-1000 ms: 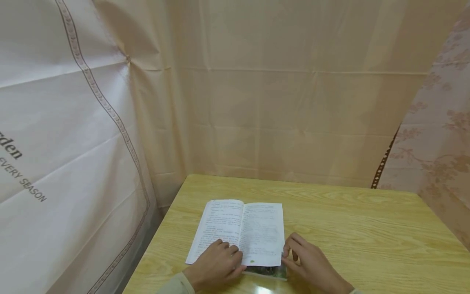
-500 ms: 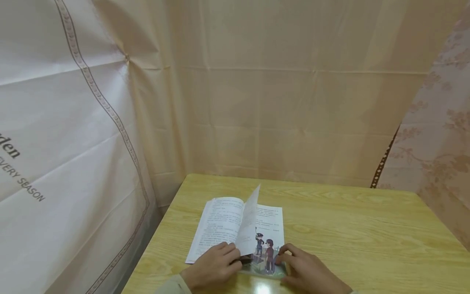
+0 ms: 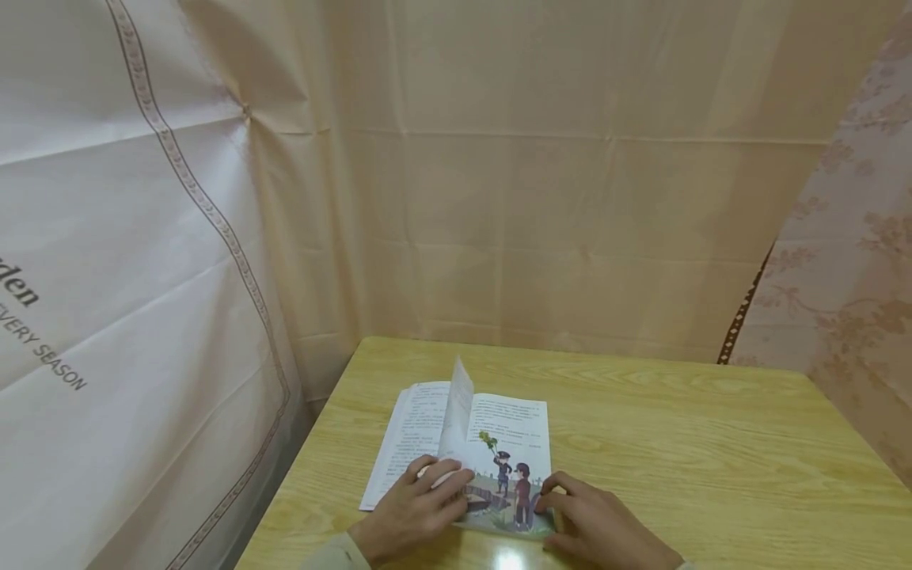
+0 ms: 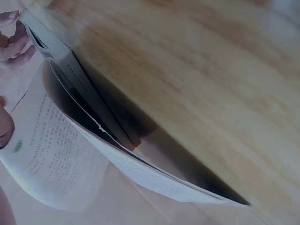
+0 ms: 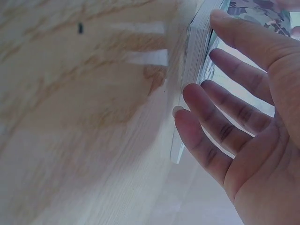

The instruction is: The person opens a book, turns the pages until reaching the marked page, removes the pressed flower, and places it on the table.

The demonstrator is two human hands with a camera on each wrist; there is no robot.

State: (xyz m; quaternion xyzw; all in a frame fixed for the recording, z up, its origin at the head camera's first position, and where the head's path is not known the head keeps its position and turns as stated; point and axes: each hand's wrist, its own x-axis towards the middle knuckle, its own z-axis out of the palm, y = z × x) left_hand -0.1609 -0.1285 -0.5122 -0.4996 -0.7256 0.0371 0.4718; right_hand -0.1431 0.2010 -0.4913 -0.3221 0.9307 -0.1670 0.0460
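An open book (image 3: 514,418) lies on the table, its right page showing a coloured drawing of two figures in caps (image 3: 522,495). One leaf (image 3: 457,412) stands up near the spine, leaning left. My left hand (image 3: 419,505) lies over the book's lower middle, fingers spread against the base of that leaf. In the left wrist view a finger (image 4: 5,127) touches the curved printed leaf (image 4: 61,145). My right hand (image 3: 602,518) rests at the lower right corner. Its fingers are loosely bent along the page edges (image 5: 194,56), the thumb at the corner.
The wood-grain table (image 3: 677,443) extends right of and behind the book. Beige cloth (image 3: 541,198) hangs behind it, a white printed cloth (image 3: 142,261) on the left and a floral one (image 3: 848,301) on the right.
A leaf has lifted from the right side and swung left past the spine, uncovering the drawing. The left fingers have spread onto it; the right hand has let go of the leaf and settled at the corner.
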